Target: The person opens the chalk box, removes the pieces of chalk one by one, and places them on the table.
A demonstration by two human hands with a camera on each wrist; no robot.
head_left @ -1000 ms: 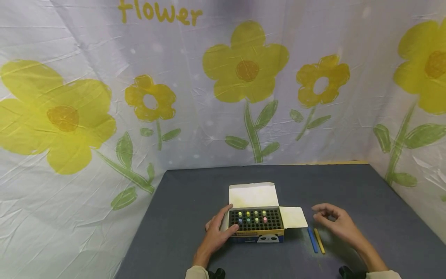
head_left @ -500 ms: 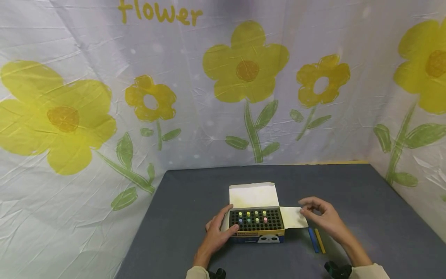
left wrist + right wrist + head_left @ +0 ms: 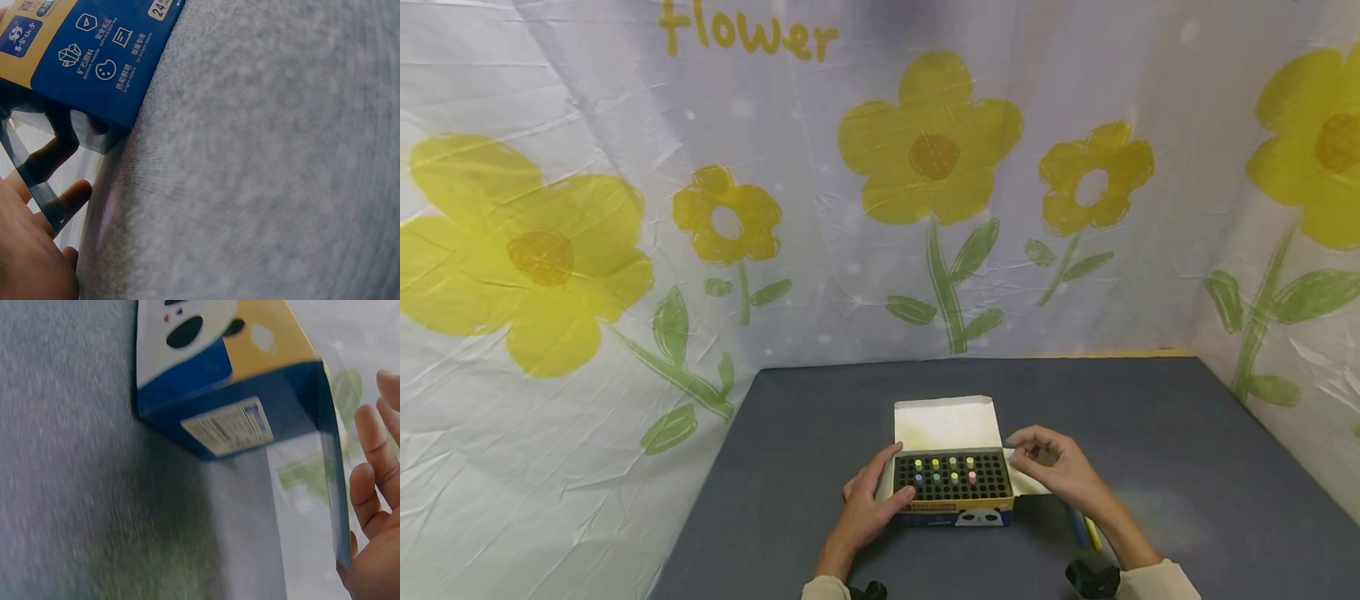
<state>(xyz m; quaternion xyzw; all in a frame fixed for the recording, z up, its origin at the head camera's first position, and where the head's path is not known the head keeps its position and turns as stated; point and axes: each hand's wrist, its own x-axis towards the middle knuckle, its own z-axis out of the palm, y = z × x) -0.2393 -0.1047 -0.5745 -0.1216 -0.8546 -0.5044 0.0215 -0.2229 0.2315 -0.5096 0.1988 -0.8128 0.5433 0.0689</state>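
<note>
Tabletop [image 3: 820,417]: dark grey, carrying one box and two loose chalk sticks, seemingly grouped for easy reach of both hands.
Sleeves [image 3: 1157,581]: two, pale, with a black wrist device [image 3: 1093,579] on each arm.
Loose sticks: two, one blue stick [image 3: 1077,527] and one yellow stick [image 3: 1093,533], lying side by side right of the box, partly hidden by the right forearm; probably put there to stay apart from those in the box.
Left hand [image 3: 868,500]: thumb at the near left corner, other fingers along the left side, clamped on that end, likely to stop the box from sliding.
Chalk box [image 3: 917,515]: one, between the hands, its panda face [image 3: 979,517] toward the person, presumably so the holes are easy to get at; one barcode label [image 3: 228,428] on its right end.
Right hand [image 3: 1060,475]: above the right flap, fingers loosely bent, thumb and forefinger slightly apart, nothing visible between them.
Standing sticks [image 3: 955,477]: eight, in two rows of four; near row blue, green, yellowish, pink; far row all yellowish. Upright in holes, probably to keep colours easy to pick out. Holes too small to count.
Flaps: three, the left flap [image 3: 885,479], right flap [image 3: 1026,485] and lid [image 3: 946,425], folded outward, apparently to leave the top uncovered.
Backdrop [image 3: 820,275]: pale cloth, five yellow flowers [image 3: 932,158], one word, "flower".
</note>
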